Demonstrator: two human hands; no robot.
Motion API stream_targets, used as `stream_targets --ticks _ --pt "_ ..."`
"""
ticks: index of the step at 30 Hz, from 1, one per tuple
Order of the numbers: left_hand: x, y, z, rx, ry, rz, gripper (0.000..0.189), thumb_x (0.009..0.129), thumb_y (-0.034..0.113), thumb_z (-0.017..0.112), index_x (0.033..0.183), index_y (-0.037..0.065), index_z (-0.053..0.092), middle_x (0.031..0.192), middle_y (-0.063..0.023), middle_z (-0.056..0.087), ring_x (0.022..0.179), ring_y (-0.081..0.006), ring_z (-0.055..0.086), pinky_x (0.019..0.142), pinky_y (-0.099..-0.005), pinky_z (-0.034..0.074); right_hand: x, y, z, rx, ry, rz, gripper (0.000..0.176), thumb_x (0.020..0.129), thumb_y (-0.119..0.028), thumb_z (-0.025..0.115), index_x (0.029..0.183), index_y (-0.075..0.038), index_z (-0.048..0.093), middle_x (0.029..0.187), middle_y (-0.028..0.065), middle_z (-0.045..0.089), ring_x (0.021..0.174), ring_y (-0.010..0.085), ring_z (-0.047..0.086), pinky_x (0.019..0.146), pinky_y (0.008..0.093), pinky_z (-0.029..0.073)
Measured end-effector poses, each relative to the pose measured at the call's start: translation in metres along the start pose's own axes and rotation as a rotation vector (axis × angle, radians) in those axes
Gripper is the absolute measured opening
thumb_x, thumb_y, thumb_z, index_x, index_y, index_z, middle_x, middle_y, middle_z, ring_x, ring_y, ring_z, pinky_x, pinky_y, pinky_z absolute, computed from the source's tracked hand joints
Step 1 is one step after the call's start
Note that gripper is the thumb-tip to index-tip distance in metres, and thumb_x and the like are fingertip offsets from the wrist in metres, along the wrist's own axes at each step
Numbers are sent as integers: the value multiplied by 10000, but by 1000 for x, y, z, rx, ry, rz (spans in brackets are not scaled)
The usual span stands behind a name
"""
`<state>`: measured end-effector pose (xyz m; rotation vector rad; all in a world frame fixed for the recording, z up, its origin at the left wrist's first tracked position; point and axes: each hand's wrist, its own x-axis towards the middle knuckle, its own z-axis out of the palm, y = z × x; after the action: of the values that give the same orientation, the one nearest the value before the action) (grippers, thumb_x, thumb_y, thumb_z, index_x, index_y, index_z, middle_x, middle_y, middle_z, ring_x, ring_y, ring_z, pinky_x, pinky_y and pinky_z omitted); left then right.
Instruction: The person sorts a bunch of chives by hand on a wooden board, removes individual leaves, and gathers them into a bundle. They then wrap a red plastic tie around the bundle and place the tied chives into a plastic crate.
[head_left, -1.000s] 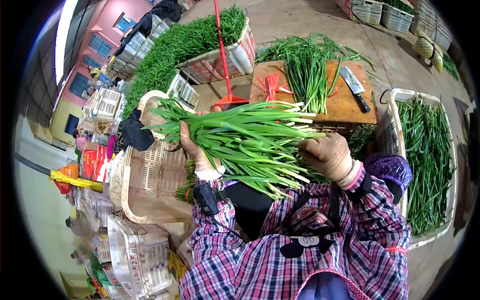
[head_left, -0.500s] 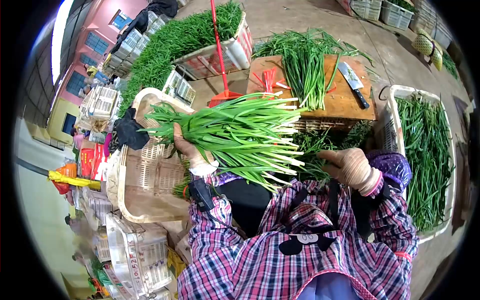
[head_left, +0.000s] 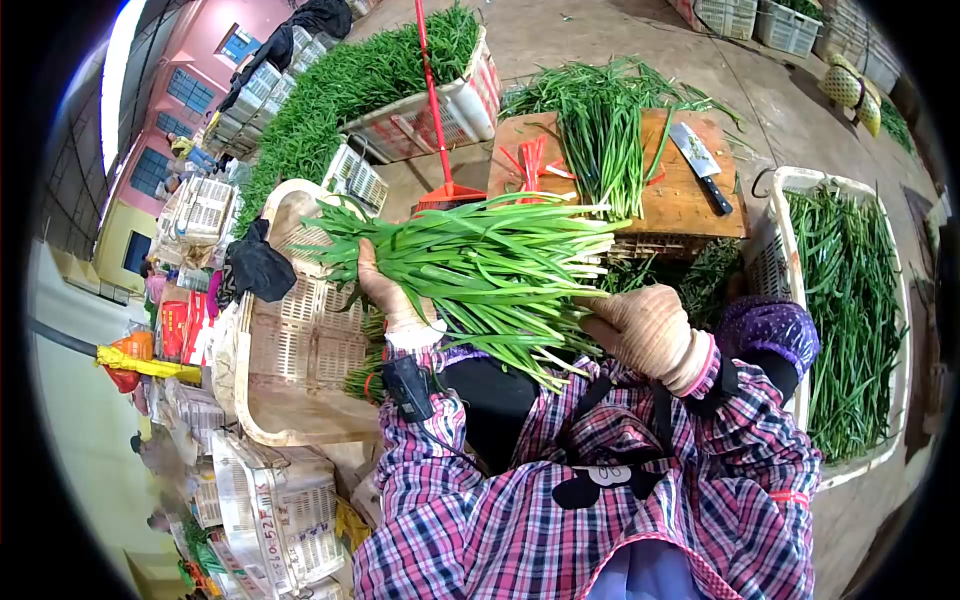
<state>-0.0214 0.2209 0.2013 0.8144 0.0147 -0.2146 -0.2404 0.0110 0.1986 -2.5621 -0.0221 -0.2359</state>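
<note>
Back comes our right hand [head_left: 645,330], up and leftward from lower right of the bunch to its pale stalk ends, while our left hand [head_left: 382,287] keeps its hold at the leafy end. So the bunch of green stalks [head_left: 500,265] lies across mid-frame, leaves to the left, cut ends to the right, covering part of the pale basket [head_left: 310,345] behind it and overlapping the near edge of the wooden board [head_left: 683,208]. Up on that board, upper right of centre, we see more green stalks [head_left: 605,140], red ties [head_left: 531,165] to their left, and a knife [head_left: 695,152] to their right, handle toward us. A red dustpan [head_left: 450,190] sits just beyond our bunch; a crate heaped with greens [head_left: 465,110] fills the upper middle. At right stands a white crate [head_left: 768,255] of greens, and a black cloth [head_left: 262,265] hangs over the basket's rim at left. Now the hands: our left wraps the leaves, thumb on top, other fingers hidden underneath, its forearm rising from lower left. Our right forearm angles in from lower right, palm turned down, fingers bunched closely at the stalk ends; whether they pinch a stalk, we cannot tell.
</note>
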Motion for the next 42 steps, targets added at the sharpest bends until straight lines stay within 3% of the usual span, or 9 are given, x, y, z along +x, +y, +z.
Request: stream_targets --ticks 8,15,19,23,25,28,35,40,42 --pt "-11 -6 15 35 52 10 457 909 448 425 1066 39 552 1016 -141 617 918 -294 591 853 -441 472 15 -1 15 30 63 7 268 816 -393 584 954 -176 658 720 114 630 679 315 620 583 423 469" --pt "-9 -10 7 33 47 38 428 904 430 455 1063 46 556 1018 -133 616 922 -265 586 843 -419 476 17 3 21 27 23 68 253 818 -387 587 945 -177 650 704 119 627 674 317 618 604 428 473" --pt "-8 -12 9 19 37 21 433 901 433 460 1068 46 559 1025 -133 616 926 -262 586 845 -417 474 18 10 32 76 63 -61 268 812 -376 594 997 -188 645 735 98 638 688 320 619 621 435 476" --pt "-6 -11 3 37 57 17 460 899 448 456 1093 42 552 1048 -134 611 945 -266 581 856 -417 467 11 5 20 137 49 -38 220 819 -334 599 971 -179 634 787 87 638 713 310 617 604 417 475" --pt "-7 -13 3 57 55 30 470 901 450 451 1112 39 543 1067 -137 605 962 -272 577 867 -421 462 10 10 27 166 149 -166 193 824 -323 598 954 -181 610 667 77 602 612 315 593 540 417 456" --pt "-3 -17 -2 13 50 39 474 899 445 460 1127 36 530 1085 -155 597 973 -285 574 886 -433 455 9 12 30 54 104 -223 157 825 -311 601 909 -178 593 596 68 547 540 302 558 486 416 421" --pt "2 -23 -13 -55 -11 62 457 890 435 487 1116 41 534 1068 -152 606 968 -279 581 883 -430 464 2 6 20 84 45 -359 153 811 -304 615 868 -167 578 619 70 547 574 300 570 503 403 433" --pt "0 -19 -5 -121 -158 85 449 888 448 469 1060 39 538 1021 -140 592 1052 -399 536 922 -527 418 -16 4 8 197 -81 -350 114 785 -265 629 828 -166 591 645 68 568 578 298 565 517 393 430" --pt "4 -14 -8 -152 -171 61 445 895 444 455 1057 37 537 1020 -138 594 1052 -398 537 923 -530 417 -26 4 4 169 -146 -339 122 822 -277 603 833 -157 588 663 69 575 591 301 567 524 394 434"
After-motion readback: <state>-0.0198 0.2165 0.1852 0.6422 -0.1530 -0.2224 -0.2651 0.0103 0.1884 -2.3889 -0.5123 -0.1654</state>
